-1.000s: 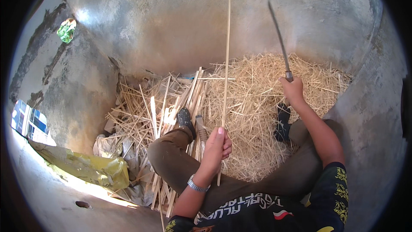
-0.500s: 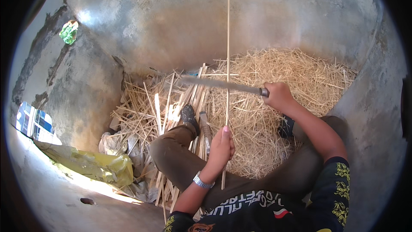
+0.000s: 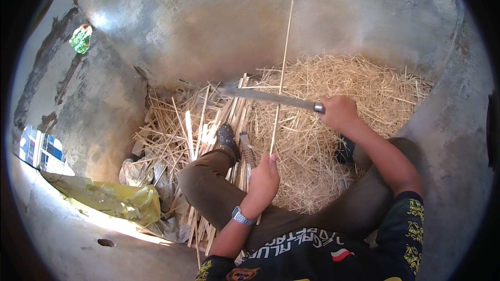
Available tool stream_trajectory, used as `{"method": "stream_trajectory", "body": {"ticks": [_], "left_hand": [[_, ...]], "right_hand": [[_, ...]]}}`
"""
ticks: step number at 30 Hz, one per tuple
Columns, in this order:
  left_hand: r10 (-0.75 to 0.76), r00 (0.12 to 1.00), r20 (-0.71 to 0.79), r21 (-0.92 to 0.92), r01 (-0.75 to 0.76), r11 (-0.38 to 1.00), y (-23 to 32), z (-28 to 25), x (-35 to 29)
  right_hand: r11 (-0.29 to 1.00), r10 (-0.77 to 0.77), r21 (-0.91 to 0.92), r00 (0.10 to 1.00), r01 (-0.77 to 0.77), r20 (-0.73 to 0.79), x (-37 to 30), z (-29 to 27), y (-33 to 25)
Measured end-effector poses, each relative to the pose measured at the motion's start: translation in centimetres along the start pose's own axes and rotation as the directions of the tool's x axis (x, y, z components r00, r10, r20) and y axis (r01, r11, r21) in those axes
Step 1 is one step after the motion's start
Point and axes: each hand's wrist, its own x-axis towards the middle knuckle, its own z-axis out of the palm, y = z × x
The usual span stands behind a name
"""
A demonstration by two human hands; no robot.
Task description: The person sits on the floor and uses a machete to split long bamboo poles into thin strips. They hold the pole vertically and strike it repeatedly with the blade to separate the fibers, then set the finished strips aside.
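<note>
In my left hand (image 3: 264, 178) a long thin bamboo strip (image 3: 284, 67) is gripped near its lower end, with the rest rising up and slightly to the right. My right hand (image 3: 339, 113) is closed round the handle of a long knife (image 3: 265, 96). Its blade points left and crosses the strip about midway; whether the edge touches it I cannot tell. A second knife with a wrapped handle (image 3: 247, 148) lies by my left shoe (image 3: 227, 138).
A wide heap of straw-like shavings (image 3: 364, 80) spreads against the far wall. Split bamboo slats (image 3: 240, 109) are piled on the left, with crumpled sacking (image 3: 138, 173) and a yellow sheet (image 3: 125, 203) beside them. Concrete walls (image 3: 234, 26) enclose the spot.
The strip has tilted, its top shifting right and its bottom left. My left hand has moved slightly left. The knife blade now slopes a little more, and its blur has lessened.
</note>
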Motion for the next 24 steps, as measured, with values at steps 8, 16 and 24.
{"method": "stream_trajectory", "body": {"ticks": [8, 16, 24], "left_hand": [[-0.008, 0.99, 0.144, -0.118, 0.025, 0.993, -0.4, 0.7, 0.4], [-0.035, 0.986, 0.164, -0.204, 0.069, 0.976, -1.4, 0.6, -0.3], [-0.034, 0.967, 0.252, -0.29, 0.11, 0.951, -1.3, 0.7, -0.9]], "right_hand": [[0.97, 0.238, 0.055, 0.97, -0.235, -0.053, 2.0, 0.8, 3.8], [0.967, -0.227, -0.126, 0.974, 0.223, -0.018, 0.7, 0.7, 2.6], [0.952, 0.281, 0.147, 0.958, -0.269, -0.061, 2.5, 1.9, 7.3]]}}
